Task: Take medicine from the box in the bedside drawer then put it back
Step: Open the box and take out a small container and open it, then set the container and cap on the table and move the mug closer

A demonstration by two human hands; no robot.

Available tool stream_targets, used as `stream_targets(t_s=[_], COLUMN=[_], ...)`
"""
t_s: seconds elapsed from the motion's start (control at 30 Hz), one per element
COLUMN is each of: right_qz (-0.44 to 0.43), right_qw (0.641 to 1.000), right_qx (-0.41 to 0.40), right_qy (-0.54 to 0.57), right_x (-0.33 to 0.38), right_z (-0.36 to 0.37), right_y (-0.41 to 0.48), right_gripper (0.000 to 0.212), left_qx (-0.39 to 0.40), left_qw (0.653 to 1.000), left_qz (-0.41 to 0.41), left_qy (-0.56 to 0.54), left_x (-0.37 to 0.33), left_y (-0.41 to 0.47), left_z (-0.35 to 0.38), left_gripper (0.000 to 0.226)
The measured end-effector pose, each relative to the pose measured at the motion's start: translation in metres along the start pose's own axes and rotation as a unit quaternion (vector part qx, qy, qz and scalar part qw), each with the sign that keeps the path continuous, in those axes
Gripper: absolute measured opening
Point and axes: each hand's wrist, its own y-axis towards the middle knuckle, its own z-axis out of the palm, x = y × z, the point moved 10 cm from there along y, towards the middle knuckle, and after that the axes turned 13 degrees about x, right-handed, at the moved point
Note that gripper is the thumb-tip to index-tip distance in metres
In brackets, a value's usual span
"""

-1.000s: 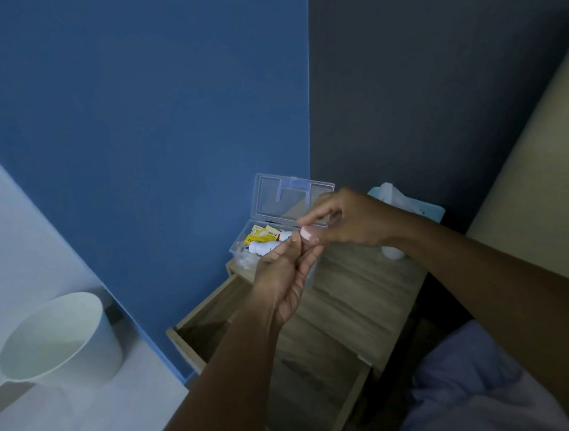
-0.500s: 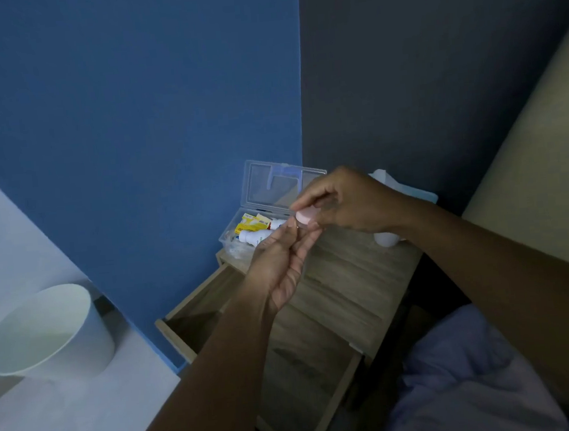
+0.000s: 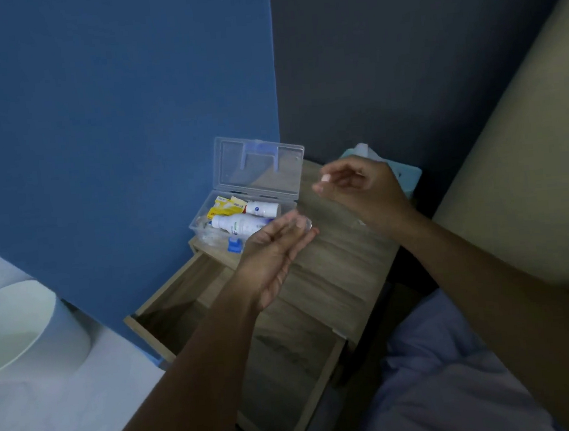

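A clear plastic medicine box (image 3: 204,219) stands on the wooden bedside table (image 3: 343,268) with its lid (image 3: 258,166) raised. Inside lie two white bottles (image 3: 242,223) and a yellow packet (image 3: 222,207). My left hand (image 3: 272,254) hovers just right of the box, its fingertips around a small clear container (image 3: 300,224), which is blurred. My right hand (image 3: 363,191) is above and to the right of it, apart from it, pinching a small pale pink piece (image 3: 324,178) that looks like a cap. The open drawer (image 3: 167,304) lies below my left forearm.
A white round bin (image 3: 24,327) stands on the floor at the left. A light blue tissue box (image 3: 410,175) sits at the back of the table behind my right hand. Blue bedding (image 3: 445,373) fills the lower right. Blue and dark walls meet behind the table.
My hands were joined at the small pink piece; now the right hand has pulled up and to the right with it, leaving the clear container in the left hand.
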Motion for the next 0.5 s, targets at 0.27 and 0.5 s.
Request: stream_targets(t_s=[0.27, 0.5], right_qz=[0.117, 0.123], right_qw=[0.987, 0.985], right_qx=[-0.102, -0.105], right_qy=[0.030, -0.057], right_x=[-0.149, -0.209], right_z=[0.009, 0.024], right_y=[-0.074, -0.103], right_gripper=[0.023, 0.009], left_qx=[-0.039, -0.011], left_qw=[0.971, 0.833], left_qz=[-0.009, -0.018], left_qy=[0.234, 0.553], left_x=[0.043, 0.062], left_y=[0.022, 0.038], left_z=[-0.040, -0.053], left_gripper=[0.029, 0.034])
